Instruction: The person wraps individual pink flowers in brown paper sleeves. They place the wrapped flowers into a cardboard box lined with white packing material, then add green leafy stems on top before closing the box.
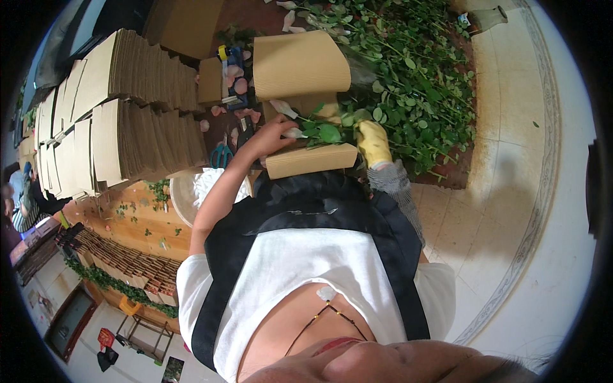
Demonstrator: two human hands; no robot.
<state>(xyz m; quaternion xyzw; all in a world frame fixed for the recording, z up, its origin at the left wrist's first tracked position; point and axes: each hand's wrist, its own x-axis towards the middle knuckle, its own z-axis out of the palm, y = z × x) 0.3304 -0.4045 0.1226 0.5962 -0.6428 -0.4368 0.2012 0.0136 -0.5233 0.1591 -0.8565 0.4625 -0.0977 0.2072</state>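
Observation:
My bare left hand (274, 136) has its thumb and fingers around a pale rose bud (294, 133) that looks sleeved in white. Just above it lies another pale bud (283, 109), with green leaves (329, 133) to the right. My right hand (373, 143), in a yellow glove and grey knitted sleeve, is curled at the stem end of these roses; the stems in its grip are largely hidden. The roses lie between a raised corrugated cardboard flap (301, 64) and a nearer corrugated cardboard strip (311, 160), close against my black apron.
Tall stacks of cardboard sheets (153, 139) stand at left. Teal-handled scissors (221, 155), a blue tape dispenser (235, 72) and loose petals (240, 86) lie nearby. Leafy rose stems (412, 81) cover the right side. A white-filled basin (184, 191) sits below left; a person (24, 201) is far left.

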